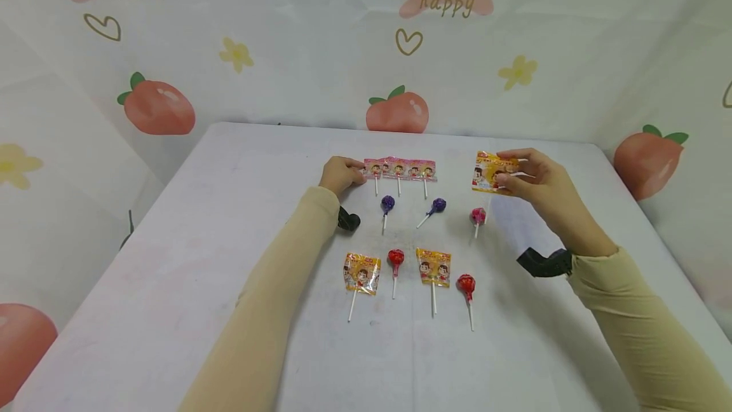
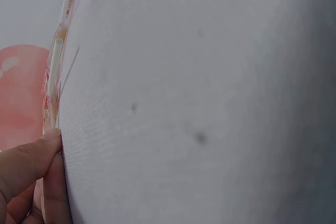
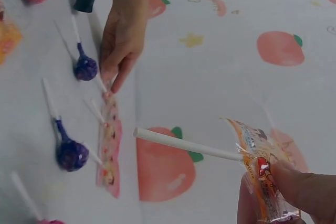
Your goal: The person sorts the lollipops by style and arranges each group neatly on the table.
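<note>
My left hand (image 1: 341, 176) pinches the left end of a row of pink-wrapped lollipops (image 1: 399, 169) near the back of the table. In the left wrist view, thumb and fingers meet at the wrapper's edge (image 2: 51, 95). Above the table at the right, my right hand (image 1: 540, 191) holds an orange-wrapped lollipop (image 1: 488, 171) by its wrapper. Its white stick (image 3: 184, 144) points away from the fingers in the right wrist view. Two purple lollipops (image 1: 387, 203) (image 1: 438, 205) lie in front of the pink row, and a pink round lollipop (image 1: 478, 215) lies farther right.
Nearer the front lie two orange-wrapped lollipops (image 1: 362, 273) (image 1: 433, 267) and two red round lollipops (image 1: 396, 258) (image 1: 466, 285). The white table (image 1: 189, 259) meets a peach-patterned cloth (image 1: 320, 49) at its back edge. Dark straps (image 1: 545, 264) stick out at both wrists.
</note>
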`<state>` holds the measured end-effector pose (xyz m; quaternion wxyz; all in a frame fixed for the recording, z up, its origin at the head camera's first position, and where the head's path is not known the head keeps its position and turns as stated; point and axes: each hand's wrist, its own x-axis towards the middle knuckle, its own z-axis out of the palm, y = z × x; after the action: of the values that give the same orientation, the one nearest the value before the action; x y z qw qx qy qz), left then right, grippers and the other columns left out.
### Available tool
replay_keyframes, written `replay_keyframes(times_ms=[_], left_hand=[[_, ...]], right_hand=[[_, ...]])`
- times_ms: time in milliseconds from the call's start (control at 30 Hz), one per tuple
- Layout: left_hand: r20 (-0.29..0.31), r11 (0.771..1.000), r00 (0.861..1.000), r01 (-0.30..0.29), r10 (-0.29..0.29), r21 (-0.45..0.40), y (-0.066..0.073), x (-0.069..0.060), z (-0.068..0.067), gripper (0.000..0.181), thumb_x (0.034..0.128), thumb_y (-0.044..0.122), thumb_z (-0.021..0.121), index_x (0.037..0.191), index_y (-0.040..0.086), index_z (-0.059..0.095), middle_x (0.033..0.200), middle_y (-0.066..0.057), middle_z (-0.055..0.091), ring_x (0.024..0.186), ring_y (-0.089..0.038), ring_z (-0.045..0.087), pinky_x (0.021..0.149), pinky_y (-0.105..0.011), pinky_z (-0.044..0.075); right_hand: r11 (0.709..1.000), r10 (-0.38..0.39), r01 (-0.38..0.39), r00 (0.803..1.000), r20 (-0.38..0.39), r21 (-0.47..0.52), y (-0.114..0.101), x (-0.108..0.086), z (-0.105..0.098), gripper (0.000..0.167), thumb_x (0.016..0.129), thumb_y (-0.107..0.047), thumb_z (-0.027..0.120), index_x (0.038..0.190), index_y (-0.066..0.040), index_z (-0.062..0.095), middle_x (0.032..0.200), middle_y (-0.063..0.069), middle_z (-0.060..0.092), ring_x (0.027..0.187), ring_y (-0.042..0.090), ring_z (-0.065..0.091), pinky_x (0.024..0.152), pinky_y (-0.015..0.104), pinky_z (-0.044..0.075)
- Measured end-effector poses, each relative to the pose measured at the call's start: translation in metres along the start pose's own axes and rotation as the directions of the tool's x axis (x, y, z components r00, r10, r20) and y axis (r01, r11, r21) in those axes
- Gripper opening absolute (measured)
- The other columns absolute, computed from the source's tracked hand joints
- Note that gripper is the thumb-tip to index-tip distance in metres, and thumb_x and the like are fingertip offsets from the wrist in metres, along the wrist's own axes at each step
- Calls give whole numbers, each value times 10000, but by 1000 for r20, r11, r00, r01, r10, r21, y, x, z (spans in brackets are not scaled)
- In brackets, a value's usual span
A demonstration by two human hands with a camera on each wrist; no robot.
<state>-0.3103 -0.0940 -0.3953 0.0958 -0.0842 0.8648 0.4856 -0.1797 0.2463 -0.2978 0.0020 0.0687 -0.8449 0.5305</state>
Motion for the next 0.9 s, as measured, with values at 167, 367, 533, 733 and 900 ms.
replay_keyframes(times_ms=[167, 367, 533, 733, 900], left_hand=[[0, 1000, 1000, -4, 4, -2, 0, -1, 1, 345, 824, 77, 739, 1166, 122, 714, 891, -46, 637, 883, -178, 505, 902, -317, 422], [-1, 1000, 1000, -4, 4, 7, 1, -2, 1, 346, 827, 79, 735, 1170, 118, 712, 914, -49, 637, 932, -189, 507, 967, -346, 416], [-1, 1000, 1000, 0, 0, 13, 2, -3, 0, 349, 833, 88, 735, 1179, 123, 708, 984, -71, 646, 987, -198, 507, 1001, -356, 403], [-11, 1000, 1000, 6, -6, 12, 4, -6, -1, 349, 833, 91, 738, 1180, 117, 705, 1198, -84, 639, 1100, -212, 504, 1060, -379, 372], [-6, 1000, 1000, 27, -27, 2, 5, -7, -1, 359, 837, 87, 736, 1192, 120, 699, 1149, -90, 646, 1065, -205, 500, 1052, -372, 376]], right_hand=[[990, -3, -3, 999, 36, 142, -6, 23, 6, 446, 924, -201, 651, 1323, -81, 493, 1055, -44, 625, 937, 58, 632, 787, 178, 527], [950, 5, -26, 998, 68, 312, -6, 50, 11, 447, 914, -96, 645, 1314, -47, 452, 978, -22, 659, 900, 90, 643, 793, 196, 531], [947, 49, -66, 997, 61, 315, 2, 73, 15, 444, 939, -38, 588, 1341, -3, 405, 889, -70, 667, 838, 64, 638, 760, 183, 530], [948, 180, -189, 982, 59, 254, 16, 104, 24, 529, 947, -42, 578, 1418, 44, 353, 820, -110, 641, 779, 18, 618, 735, 168, 527], [935, 279, -289, 957, 76, 208, 29, 121, 32, 524, 944, -12, 575, 1424, 43, 371, 791, -79, 618, 708, 19, 613, 686, 175, 529]])
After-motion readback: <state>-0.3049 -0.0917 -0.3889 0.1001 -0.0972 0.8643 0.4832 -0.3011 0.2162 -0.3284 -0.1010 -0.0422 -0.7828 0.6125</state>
